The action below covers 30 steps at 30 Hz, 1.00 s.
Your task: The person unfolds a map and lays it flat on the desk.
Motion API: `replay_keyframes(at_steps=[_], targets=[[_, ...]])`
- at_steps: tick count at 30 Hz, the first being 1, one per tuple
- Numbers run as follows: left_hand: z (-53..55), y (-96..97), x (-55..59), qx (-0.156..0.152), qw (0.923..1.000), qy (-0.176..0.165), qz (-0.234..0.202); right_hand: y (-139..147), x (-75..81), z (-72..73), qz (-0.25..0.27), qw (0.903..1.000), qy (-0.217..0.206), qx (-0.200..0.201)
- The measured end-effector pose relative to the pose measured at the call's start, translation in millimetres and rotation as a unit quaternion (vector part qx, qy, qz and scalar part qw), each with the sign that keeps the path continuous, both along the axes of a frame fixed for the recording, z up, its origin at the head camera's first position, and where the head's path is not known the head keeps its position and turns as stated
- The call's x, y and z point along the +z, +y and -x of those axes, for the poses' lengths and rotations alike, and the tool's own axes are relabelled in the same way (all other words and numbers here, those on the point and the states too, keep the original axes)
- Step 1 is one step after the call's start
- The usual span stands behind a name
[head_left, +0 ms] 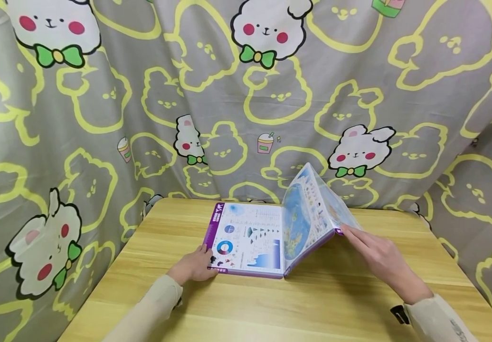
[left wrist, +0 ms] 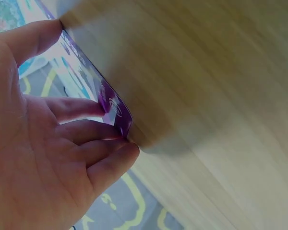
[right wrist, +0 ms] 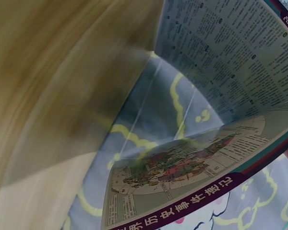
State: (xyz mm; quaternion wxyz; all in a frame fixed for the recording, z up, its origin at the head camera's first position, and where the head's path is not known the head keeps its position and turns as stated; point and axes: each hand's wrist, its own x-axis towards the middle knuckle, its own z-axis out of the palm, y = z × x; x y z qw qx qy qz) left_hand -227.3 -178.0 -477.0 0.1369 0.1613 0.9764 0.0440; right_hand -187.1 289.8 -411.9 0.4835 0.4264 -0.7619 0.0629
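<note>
A folding laminated chart with a purple border lies partly unfolded on the wooden table. Its left panel is flat; the middle and right panels stand up in a peak, showing a blue map. My left hand rests at the near left corner, thumb and fingertips touching the edges of the purple corner, its fingers fairly straight. With my right hand I pinch the near edge of the raised part. The right wrist view shows the underside with printed text and a coloured map; only a sliver of hand appears there.
A wooden table extends around the chart. Behind it and along both sides hangs a grey curtain with yellow outlines and cartoon animals, close to the table's far edge.
</note>
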Motion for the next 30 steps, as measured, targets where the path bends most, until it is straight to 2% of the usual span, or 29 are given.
replay_keyframes(at_steps=[8, 19, 30], targets=[[-0.4, -7.1, 1.7, 0.003, 0.9998, -0.006, -0.021, 9.6, -10.2, -2.2, 0.002, 0.9998, -0.009, -0.019], [3.7, -17.2, 0.1, 0.011, 0.9996, -0.009, -0.023, 21.8, -23.5, -6.7, -0.004, 0.9980, -0.033, -0.053], [8.1, -27.7, 1.8, 0.023, 0.9994, -0.017, -0.021, 38.0, -40.2, -12.0, -0.032, 0.9915, -0.087, -0.091]])
